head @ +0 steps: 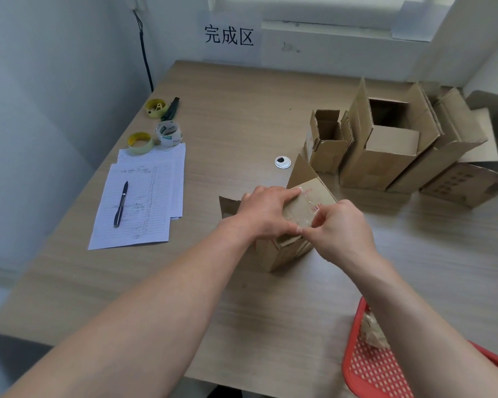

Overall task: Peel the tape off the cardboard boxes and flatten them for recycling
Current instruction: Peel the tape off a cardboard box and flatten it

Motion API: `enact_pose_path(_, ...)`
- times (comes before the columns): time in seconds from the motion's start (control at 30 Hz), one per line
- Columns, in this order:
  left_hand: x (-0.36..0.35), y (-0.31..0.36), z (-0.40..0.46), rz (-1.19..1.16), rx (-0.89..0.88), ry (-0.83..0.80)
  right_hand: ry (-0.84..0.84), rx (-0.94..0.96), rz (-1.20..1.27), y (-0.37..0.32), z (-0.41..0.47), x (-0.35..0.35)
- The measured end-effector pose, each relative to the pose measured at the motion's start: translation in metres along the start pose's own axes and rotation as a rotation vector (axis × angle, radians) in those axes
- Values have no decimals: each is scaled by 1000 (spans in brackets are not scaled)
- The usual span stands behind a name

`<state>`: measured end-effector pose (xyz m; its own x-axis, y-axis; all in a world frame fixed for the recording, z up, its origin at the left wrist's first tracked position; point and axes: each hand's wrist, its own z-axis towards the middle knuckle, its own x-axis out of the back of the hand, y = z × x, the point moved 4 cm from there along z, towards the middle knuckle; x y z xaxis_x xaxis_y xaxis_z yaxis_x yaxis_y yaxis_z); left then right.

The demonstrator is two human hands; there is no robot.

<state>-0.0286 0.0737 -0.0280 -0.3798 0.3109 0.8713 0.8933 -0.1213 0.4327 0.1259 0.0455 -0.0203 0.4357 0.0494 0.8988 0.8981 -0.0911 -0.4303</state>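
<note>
A small cardboard box with red print lies on its side in the middle of the wooden table. My left hand presses flat on its top face. My right hand pinches a strip of clear tape at the box's near edge, fingertips closed on it. One flap stands up at the far side, another sticks out to the left behind my left hand.
Several open cardboard boxes stand at the right back. Tape rolls, a cutter, lined papers with a pen lie left. A red mesh basket holds crumpled tape at the near right.
</note>
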Motion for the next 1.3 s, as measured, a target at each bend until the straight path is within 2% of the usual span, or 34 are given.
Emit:
enact_pose_path(0.17, -1, 0, -2, 1, -12, 16, -120, -17, -242, -14, 9, 3)
enact_pose_path(0.27, -2, -1, -2, -1, -10, 25, -54, 50, -331, -25, 5, 3)
enact_pose_path(0.33, -2, -5, -3, 1, -3, 36, 16, 105, -308, -24, 0, -4)
enact_pose_path(0.53, -2, -6, -3, 23, -26, 34, 317, 115, 314, 10, -23, -27)
enact_pose_path(0.63, 0, -8, -3, 29, -23, 31, 363, 144, 525, 13, -35, -29)
enact_pose_path(0.73, 1, -11, -2, 19, -15, 21, 372, 63, 713, 16, -43, -29)
enact_pose_path(0.83, 2, -14, -2, 4, -7, 15, 422, -91, 792, 21, -46, -31)
enact_pose_path(0.93, 1, -13, -5, 33, -14, -7, 325, -257, 764, 20, -37, -33)
enact_pose_path(1.07, -5, -10, -13, 142, 9, -40, 231, -288, 710, 11, -20, -31)
enact_pose_path(1.3, -4, -18, -23, 74, 127, 75, 194, -350, 1052, 8, -14, -36)
